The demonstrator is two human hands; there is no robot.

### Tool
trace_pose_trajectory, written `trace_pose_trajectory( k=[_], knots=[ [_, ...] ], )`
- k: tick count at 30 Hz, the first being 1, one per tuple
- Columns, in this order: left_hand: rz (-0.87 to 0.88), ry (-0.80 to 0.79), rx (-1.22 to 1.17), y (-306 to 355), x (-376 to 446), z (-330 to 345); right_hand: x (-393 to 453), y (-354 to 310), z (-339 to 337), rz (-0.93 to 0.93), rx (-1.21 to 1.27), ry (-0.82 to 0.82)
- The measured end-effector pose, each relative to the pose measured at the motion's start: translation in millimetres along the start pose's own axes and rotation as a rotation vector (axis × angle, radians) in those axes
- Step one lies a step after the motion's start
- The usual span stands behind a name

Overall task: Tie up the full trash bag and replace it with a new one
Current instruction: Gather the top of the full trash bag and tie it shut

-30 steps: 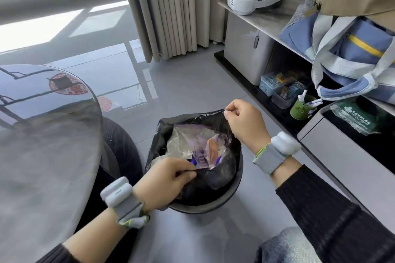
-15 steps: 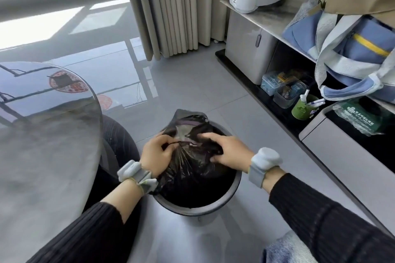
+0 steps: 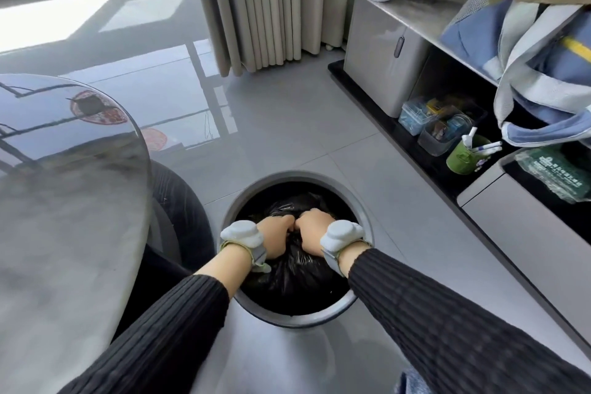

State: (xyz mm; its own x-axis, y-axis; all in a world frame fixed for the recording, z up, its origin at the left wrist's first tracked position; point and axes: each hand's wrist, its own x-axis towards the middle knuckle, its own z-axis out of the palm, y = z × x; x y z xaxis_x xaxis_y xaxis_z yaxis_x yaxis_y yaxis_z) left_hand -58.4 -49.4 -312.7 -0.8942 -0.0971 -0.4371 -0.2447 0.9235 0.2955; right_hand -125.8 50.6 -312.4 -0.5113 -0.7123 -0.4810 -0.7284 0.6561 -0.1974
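A round grey trash bin [image 3: 329, 318] stands on the floor below me. Inside it sits a black trash bag [image 3: 295, 275], its top gathered shut so the rubbish is hidden. My left hand [image 3: 276, 235] and my right hand [image 3: 311, 229] are down inside the bin, side by side and touching. Both are clenched on the bunched top of the bag. White bands sit on both wrists.
A round glossy table [image 3: 64, 201] fills the left, with a dark chair [image 3: 179, 217] tucked beside the bin. On the right runs a low cabinet [image 3: 383, 57] with a headset, a blue bag, plastic boxes and a green cup [image 3: 463, 158]. Curtains hang behind.
The bag's open rim has been pulled off the bin edge and gathered closed. Both hands moved together to the middle and sank into the bin; the rubbish no longer shows.
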Motion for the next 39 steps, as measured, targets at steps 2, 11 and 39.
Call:
trace_pose_trajectory(
  k=[2,11,39],
  knots=[
    [-0.027,-0.053,0.024,-3,11,4,7,-2,1,0.04,0.026,-0.044],
    [-0.109,-0.185,0.132,2,28,15,2,-5,4,0.163,0.251,-0.032],
    [-0.204,0.442,-0.504,13,-9,-34,-73,21,-55,-0.113,1.089,0.527]
  ],
)
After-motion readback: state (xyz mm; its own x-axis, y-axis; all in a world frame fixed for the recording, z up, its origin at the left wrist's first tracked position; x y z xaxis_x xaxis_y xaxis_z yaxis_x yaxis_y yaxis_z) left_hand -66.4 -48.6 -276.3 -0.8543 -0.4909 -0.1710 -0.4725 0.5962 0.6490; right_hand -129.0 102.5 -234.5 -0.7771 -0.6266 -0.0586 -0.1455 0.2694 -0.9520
